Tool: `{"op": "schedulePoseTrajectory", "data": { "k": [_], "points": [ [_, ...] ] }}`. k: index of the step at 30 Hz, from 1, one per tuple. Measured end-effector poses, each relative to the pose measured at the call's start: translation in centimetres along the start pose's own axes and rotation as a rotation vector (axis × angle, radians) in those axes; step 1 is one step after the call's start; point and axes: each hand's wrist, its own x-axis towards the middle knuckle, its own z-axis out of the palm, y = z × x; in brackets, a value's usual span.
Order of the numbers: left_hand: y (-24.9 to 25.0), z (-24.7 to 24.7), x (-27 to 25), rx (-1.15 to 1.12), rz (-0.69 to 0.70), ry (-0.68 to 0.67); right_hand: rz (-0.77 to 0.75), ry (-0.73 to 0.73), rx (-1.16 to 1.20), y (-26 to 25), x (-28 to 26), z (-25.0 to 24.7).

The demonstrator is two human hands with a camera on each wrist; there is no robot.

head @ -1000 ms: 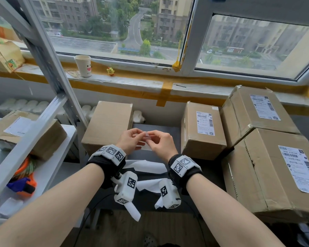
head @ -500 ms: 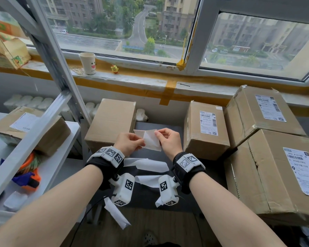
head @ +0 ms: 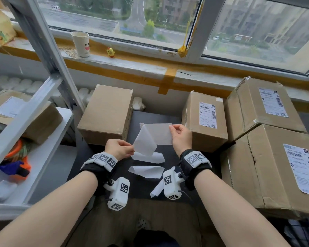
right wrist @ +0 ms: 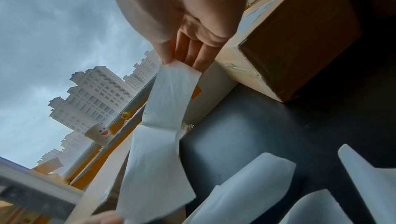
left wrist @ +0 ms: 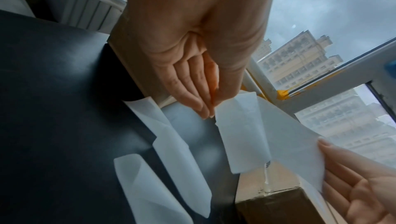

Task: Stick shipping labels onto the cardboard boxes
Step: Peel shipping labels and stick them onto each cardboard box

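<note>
Between my hands hangs a white shipping label (head: pixel 161 133), half peeled from its backing paper (head: pixel 144 144). My right hand (head: pixel 170 128) pinches the label's right edge (right wrist: pixel 171 92). Lower down, my left hand (head: pixel 132 151) pinches the loose backing (left wrist: pixel 240 134) between thumb and fingertips (left wrist: pixel 205 109). Just behind my left hand stands a plain cardboard box (head: pixel 107 113) with no label on its top. Right of my right hand is a labelled box (head: pixel 205 118).
Three curled backing strips (head: pixel 148 157) lie on the black table (head: pixel 100 157) under my hands. Two larger labelled boxes (head: pixel 268 111) are stacked at the right. A metal shelf (head: pixel 25 122) with another box stands at the left. A paper cup (head: pixel 80 44) sits on the sill.
My hands have drawn apart. The left has pulled the backing down and left while the right lifted the label, so the two sheets are now spread open.
</note>
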Motion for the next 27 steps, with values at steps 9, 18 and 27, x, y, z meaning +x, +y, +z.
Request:
{"op": "schedulePoseTrajectory", "data": {
  "k": [9,18,27],
  "points": [
    [-4.6,0.3,1.8,0.066,-0.122,0.056,0.001,0.072,-0.096,1.7,1.1,-2.0],
    [-5.6,1.3,2.6,0.174,-0.165,0.103,0.015,0.136,-0.127,2.2,2.6,-4.2],
    [-3.4,1.3,1.8,0.284,-0.171,0.072,-0.066,0.078,-0.073,0.4,2.5,-3.9]
  ]
}}
